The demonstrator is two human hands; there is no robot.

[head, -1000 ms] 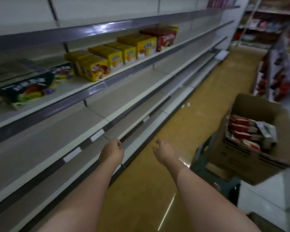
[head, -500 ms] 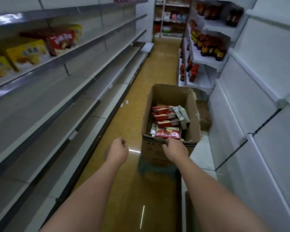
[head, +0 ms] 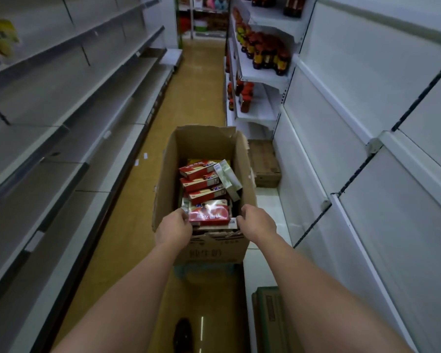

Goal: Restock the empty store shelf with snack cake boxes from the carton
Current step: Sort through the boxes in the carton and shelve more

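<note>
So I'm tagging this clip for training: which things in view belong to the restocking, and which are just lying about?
Job:
carton
red snack cake boxes
left hand
right hand
empty shelves

Lying about:
bottles
closed brown box
green box

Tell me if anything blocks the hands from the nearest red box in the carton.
Nothing visible does. The left hand and right hand flank the red box, which lies topmost at the near end of the open carton.
</note>
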